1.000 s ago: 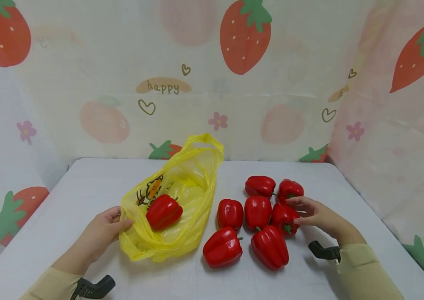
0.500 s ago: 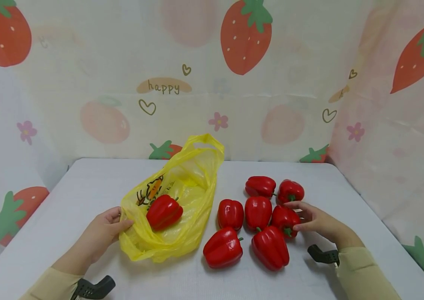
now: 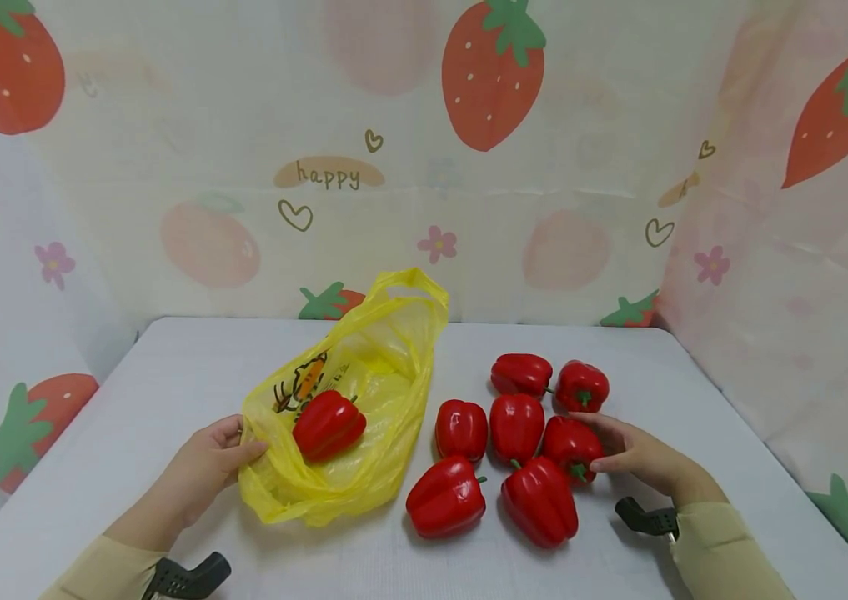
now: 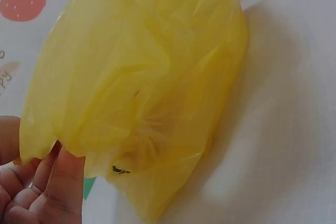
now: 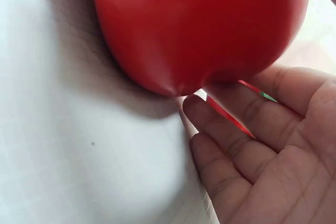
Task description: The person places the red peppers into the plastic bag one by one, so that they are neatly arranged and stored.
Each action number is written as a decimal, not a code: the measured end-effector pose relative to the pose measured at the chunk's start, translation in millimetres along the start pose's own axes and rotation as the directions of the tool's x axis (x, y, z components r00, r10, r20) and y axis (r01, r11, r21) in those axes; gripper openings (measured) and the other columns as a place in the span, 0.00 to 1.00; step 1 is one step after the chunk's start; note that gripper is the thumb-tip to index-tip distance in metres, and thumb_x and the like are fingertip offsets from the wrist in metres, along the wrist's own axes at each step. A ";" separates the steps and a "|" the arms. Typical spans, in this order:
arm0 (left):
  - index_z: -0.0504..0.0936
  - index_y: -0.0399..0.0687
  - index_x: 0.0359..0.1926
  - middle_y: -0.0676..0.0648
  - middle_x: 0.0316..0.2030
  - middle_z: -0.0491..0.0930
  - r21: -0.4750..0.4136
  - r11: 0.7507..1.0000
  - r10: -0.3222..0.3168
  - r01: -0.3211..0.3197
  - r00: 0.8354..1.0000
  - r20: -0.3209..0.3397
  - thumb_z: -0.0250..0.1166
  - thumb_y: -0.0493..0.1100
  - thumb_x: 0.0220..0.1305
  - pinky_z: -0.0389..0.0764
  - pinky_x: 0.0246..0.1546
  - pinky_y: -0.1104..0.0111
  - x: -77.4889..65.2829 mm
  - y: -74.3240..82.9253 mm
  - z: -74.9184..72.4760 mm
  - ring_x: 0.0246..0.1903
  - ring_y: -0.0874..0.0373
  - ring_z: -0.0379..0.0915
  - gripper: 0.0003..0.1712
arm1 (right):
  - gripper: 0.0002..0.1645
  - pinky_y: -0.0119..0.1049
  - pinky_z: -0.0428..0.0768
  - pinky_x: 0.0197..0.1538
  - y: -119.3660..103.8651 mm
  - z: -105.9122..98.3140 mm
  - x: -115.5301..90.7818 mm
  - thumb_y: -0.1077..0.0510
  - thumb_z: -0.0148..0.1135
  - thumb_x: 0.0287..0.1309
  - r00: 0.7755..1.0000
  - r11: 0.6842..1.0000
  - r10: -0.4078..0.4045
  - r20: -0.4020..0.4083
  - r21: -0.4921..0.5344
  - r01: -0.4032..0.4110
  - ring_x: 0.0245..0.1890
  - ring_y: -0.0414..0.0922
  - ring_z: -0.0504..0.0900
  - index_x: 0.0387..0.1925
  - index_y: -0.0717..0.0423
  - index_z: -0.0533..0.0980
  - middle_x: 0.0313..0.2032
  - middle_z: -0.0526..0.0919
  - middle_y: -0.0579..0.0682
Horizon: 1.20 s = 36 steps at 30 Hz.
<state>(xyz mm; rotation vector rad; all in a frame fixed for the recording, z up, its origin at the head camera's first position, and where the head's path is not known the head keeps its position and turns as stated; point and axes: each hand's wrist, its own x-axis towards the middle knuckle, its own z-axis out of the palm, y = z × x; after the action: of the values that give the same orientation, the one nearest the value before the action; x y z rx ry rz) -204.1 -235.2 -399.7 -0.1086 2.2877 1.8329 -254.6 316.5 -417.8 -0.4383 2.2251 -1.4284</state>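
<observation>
My left hand (image 3: 202,467) pinches the near left rim of a yellow plastic bag (image 3: 393,454) between thumb and fingers. The bag lies with its mouth towards me, and a red bell pepper (image 3: 328,426) rests inside it. In the left wrist view, the bag (image 4: 152,61) hides that pepper. On the right, my right hand (image 3: 644,454) holds another red bell pepper (image 3: 569,443), thumb at its near side and fingers behind. The right wrist view shows this pepper (image 5: 199,24) low over the table, with fingers (image 5: 252,114) curved against it.
Several more red bell peppers surround the held one: one left of it (image 3: 516,427), one nearer me (image 3: 539,502), one behind it (image 3: 582,386). They stand on a white table (image 3: 333,567). Strawberry-printed cloth (image 3: 393,125) walls off its back and sides.
My right hand and its pepper have shifted slightly towards me, opening a gap to the pepper behind. The nearest pepper has been nudged a little. The left hand and bag have stayed put.
</observation>
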 end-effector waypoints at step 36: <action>0.63 0.36 0.61 0.43 0.52 0.76 -0.001 1.000 -0.010 0.010 1.000 -0.003 0.61 0.48 0.61 0.79 0.43 0.69 0.5 -2.2 -1.4 0.40 0.60 0.76 0.32 | 0.46 0.45 0.77 0.48 -22.3 -13.5 -10.7 0.55 0.67 0.46 0.992 0.997 -0.033 -0.122 -0.067 0.025 0.59 0.62 0.60 0.66 0.53 0.57 0.61 0.61 0.63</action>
<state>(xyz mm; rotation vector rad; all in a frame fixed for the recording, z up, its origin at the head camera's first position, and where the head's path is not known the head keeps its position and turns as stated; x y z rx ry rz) -204.3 -237.1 -401.6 -0.1228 2.2848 1.8304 -252.4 322.9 -390.4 -0.4158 2.3781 -1.4357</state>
